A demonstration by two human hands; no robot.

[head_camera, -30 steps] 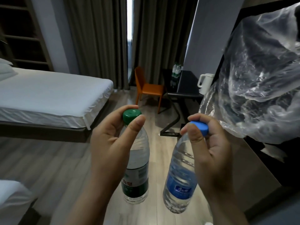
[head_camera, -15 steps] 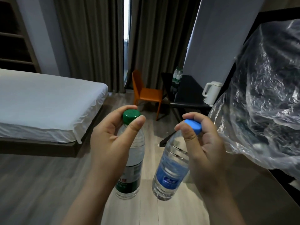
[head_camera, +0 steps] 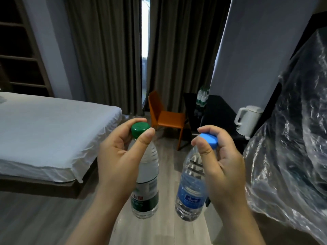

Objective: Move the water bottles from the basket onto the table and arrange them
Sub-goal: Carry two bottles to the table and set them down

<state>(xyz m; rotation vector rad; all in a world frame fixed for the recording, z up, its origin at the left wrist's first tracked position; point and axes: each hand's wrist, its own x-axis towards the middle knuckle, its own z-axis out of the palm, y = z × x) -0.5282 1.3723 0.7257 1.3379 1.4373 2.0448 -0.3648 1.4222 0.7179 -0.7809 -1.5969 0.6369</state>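
1. Head view: my left hand (head_camera: 116, 161) is clamped on the neck of the green-capped bottle (head_camera: 145, 175), thumb and fingers pinching just under the green cap (head_camera: 140, 129). The bottle hangs roughly upright in the air over the wooden floor (head_camera: 164, 230).
2. My right hand (head_camera: 224, 167) is clamped on the blue-capped bottle (head_camera: 192, 190), fingertips wrapped around the blue cap (head_camera: 208, 139). This bottle hangs tilted, its base swung toward the left, close beside the green-labelled one but not touching it.
3. Both bottles are held at about the same height, well short of the desk (head_camera: 217, 112), which stands dark against the far wall on the right.
4. On that desk more bottles (head_camera: 203, 97) stand in a cluster at the far end, and a white kettle (head_camera: 247, 119) sits at the near end.
5. An orange chair (head_camera: 166, 117) stands just left of the desk, in front of the curtains (head_camera: 106, 50).
6. A bed (head_camera: 49, 131) with a white sheet fills the left side; crinkled clear plastic wrap (head_camera: 292, 147) covers something dark at the right edge.
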